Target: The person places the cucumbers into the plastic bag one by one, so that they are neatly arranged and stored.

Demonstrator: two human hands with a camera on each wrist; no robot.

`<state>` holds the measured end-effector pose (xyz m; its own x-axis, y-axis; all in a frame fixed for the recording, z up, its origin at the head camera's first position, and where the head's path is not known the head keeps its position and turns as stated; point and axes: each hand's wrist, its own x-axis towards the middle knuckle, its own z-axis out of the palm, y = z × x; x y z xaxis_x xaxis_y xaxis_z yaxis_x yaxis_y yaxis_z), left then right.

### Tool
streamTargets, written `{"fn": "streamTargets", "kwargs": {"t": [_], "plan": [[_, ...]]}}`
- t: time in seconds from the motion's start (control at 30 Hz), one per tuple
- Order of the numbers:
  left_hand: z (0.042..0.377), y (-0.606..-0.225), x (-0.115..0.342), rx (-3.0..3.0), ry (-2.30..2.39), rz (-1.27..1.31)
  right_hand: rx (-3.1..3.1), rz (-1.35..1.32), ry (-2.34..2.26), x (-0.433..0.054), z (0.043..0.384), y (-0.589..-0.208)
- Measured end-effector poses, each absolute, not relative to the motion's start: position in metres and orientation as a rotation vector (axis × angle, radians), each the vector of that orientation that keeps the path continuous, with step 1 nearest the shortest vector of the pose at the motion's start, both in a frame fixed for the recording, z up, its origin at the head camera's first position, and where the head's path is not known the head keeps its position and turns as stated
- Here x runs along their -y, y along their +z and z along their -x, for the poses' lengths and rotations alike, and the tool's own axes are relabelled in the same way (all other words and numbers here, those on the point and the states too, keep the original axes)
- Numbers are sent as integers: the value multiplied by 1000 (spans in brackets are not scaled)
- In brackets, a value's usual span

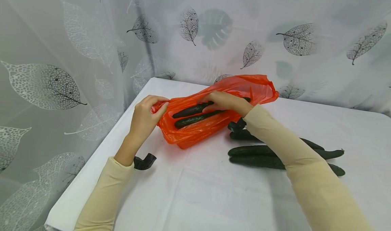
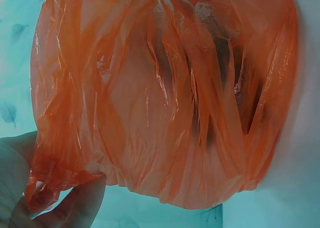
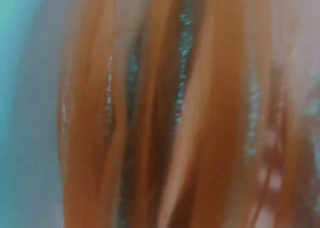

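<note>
An orange-red plastic bag (image 1: 183,136) lies spread on the white table. My left hand (image 1: 146,114) pinches its left edge between thumb and fingers; the left wrist view shows the gathered bag (image 2: 150,128) film at the fingertips. My right hand (image 1: 224,100) reaches over the bag and grips a dark green cucumber (image 1: 189,111) from above. A second cucumber (image 1: 186,121) lies beside it, nearer to me, on the bag's film. The bag's folds partly hide both. In the blurred right wrist view, bag film (image 3: 220,112) and dark green strips show, but no fingers.
Several more cucumbers (image 1: 248,151) lie side by side on the right of the white table (image 1: 195,197), partly behind my right forearm. A leaf-patterned curtain (image 1: 220,27) hangs behind the table and along its left. Black wrist mounts (image 1: 145,161) show at both wrists.
</note>
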<state>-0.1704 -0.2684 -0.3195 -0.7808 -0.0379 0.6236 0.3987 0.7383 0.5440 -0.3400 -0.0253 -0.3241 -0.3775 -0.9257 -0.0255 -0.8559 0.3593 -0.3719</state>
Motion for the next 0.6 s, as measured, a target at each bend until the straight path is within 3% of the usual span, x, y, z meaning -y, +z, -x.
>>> {"fn": "streamTargets", "kwargs": {"t": [0.6], "plan": [[171,-320,269,2311,-916,269,-2390,1543,-380,33,349,-334]]}}
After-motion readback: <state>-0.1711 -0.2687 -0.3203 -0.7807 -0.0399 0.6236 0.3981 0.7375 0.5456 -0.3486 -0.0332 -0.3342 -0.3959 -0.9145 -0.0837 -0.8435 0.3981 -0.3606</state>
